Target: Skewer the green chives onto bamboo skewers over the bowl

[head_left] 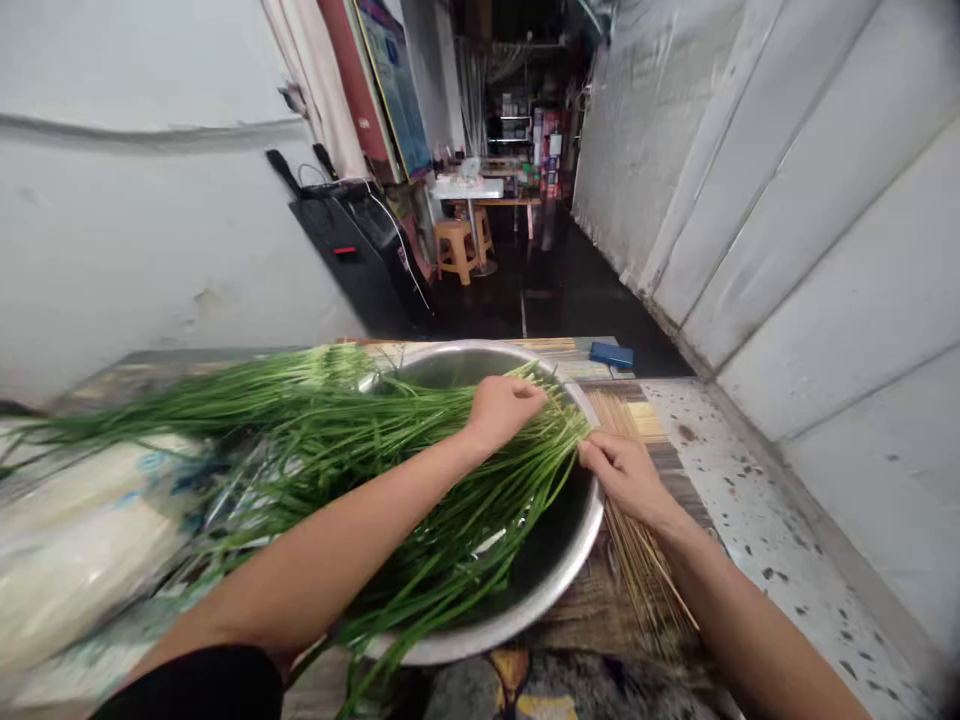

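By R rim of metal basin, gripping pale ends of green stalks w/ R hand; holding L hand curled just above same ends, can't tell if on any stalk. Looks partway at most, prob.: have loose stalks lying in basin on table, plus another bunch outside, toward far L corner; can't tell how many done. Lying w/ pale ends toward table's R edge, green tips toward L, long axis approx. L-R, slanting in part to near edge. Also see thin sticks btwn basin & R edge, blue box nr far edge.
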Demonstrator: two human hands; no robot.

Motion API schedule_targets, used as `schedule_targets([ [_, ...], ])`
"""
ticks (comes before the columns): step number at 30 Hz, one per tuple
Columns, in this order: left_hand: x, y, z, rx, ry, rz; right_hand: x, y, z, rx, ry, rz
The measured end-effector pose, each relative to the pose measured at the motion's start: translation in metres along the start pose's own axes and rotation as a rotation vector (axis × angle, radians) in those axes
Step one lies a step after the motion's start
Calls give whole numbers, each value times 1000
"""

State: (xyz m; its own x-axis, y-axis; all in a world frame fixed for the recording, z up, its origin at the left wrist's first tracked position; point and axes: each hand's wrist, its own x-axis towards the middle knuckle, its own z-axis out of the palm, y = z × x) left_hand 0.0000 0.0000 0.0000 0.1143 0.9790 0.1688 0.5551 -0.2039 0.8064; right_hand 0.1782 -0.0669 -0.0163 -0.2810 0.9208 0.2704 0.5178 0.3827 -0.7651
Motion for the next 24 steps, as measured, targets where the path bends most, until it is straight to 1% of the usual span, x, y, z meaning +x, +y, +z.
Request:
schedule_targets([
  [12,1,-7,5,-107,14,15,0,4,2,15,9,0],
  [24,0,-6,5,-115,21,25,-1,3,3,21,23,1],
])
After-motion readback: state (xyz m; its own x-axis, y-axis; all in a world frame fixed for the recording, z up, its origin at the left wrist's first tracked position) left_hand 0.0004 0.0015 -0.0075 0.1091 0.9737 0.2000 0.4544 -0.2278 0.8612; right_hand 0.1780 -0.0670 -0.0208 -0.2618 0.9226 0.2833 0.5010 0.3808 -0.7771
